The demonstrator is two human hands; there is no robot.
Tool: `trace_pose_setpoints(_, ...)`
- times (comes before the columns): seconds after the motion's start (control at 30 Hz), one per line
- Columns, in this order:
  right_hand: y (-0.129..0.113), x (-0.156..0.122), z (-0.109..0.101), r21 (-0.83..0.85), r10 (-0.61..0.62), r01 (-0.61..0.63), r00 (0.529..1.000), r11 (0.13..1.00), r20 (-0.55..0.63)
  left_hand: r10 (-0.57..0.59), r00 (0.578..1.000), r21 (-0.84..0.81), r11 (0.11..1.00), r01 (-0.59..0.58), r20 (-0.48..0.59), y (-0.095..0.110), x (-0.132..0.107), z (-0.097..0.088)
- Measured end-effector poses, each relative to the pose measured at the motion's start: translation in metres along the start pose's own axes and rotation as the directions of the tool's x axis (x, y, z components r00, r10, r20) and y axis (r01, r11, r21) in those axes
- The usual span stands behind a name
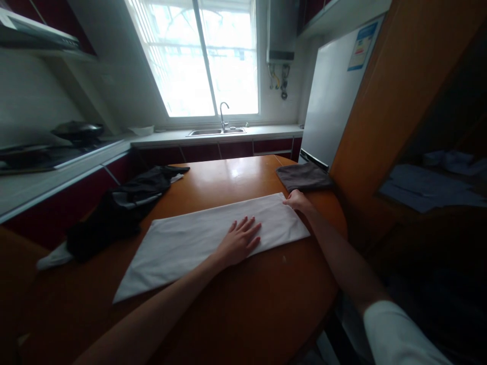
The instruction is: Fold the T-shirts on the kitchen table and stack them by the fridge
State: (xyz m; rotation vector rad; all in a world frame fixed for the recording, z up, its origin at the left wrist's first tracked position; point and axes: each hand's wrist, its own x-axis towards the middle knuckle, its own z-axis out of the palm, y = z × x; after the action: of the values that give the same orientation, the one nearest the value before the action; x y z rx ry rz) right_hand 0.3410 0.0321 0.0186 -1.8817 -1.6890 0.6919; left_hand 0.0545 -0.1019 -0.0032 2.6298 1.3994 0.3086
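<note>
A folded white cloth (182, 243) lies flat across the orange-brown table (243, 304). My left hand (240, 239) rests on it palm down with the fingers stretched out, near its right half. My right hand (298, 201) is at the cloth's far right corner, fingers curled and pinching the edge there. A folded brown-grey cloth (304, 176) lies just beyond my right hand at the table's far edge.
A heap of black and white garments (122, 208) lies on the table's left side. Behind are a counter with a sink (216, 132) under the window, a stove with a pan (78, 131) at left, and a fridge (331, 101) at right.
</note>
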Motion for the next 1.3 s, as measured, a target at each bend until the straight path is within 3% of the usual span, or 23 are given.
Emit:
trace_pose_setpoints(0.13, -0.004, -0.004, -0.002, 0.01, 0.098, -0.098, 0.994, 0.995, 0.043, -0.004, 1.0, -0.009, 1.0, 0.004, -0.007, 0.001, 0.0, -0.001)
trace_pose_setpoints(0.3, -0.009, -0.011, -0.011, 0.12, 0.099, -0.124, 0.977, 0.985, 0.19, 0.004, 1.0, -0.004, 1.0, -0.004, -0.004, 0.001, -0.001, -0.001)
trace_pose_setpoints(0.5, -0.011, -0.019, -0.02, 0.379, -0.066, -0.1, 0.913, 0.92, 0.402, -0.015, 1.0, -0.044, 0.999, 0.014, -0.021, 0.001, 0.0, 0.0)
trace_pose_setpoints(0.63, -0.025, -0.027, -0.018, 0.573, -0.186, -0.061, 0.913, 0.817, 0.362, -0.076, 0.988, -0.249, 0.968, 0.041, -0.134, -0.002, 0.009, -0.003)
trace_pose_setpoints(0.73, -0.045, -0.038, -0.008, 0.651, -0.224, -0.03, 0.926, 0.758, 0.305, -0.184, 0.949, -0.541, 0.841, 0.018, -0.255, -0.007, 0.019, -0.005)
trace_pose_setpoints(0.83, -0.067, -0.052, 0.013, 0.722, -0.272, 0.015, 0.932, 0.692, 0.241, -0.258, 0.928, -0.778, 0.626, -0.05, -0.267, -0.012, 0.025, -0.005)
trace_pose_setpoints(1.03, -0.097, -0.079, 0.064, 0.757, -0.241, 0.031, 0.956, 0.653, 0.168, -0.238, 0.95, -0.939, 0.323, -0.12, -0.203, -0.012, 0.027, -0.002)
trace_pose_setpoints(1.13, -0.101, -0.086, 0.08, 0.762, -0.243, 0.016, 0.952, 0.648, 0.187, -0.253, 0.954, -0.962, 0.258, -0.093, -0.16, -0.014, 0.029, 0.005)
trace_pose_setpoints(1.3, -0.098, -0.088, 0.093, 0.803, -0.157, -0.059, 0.97, 0.593, 0.188, -0.344, 0.933, -0.963, 0.27, -0.008, -0.105, -0.023, 0.031, 0.012)
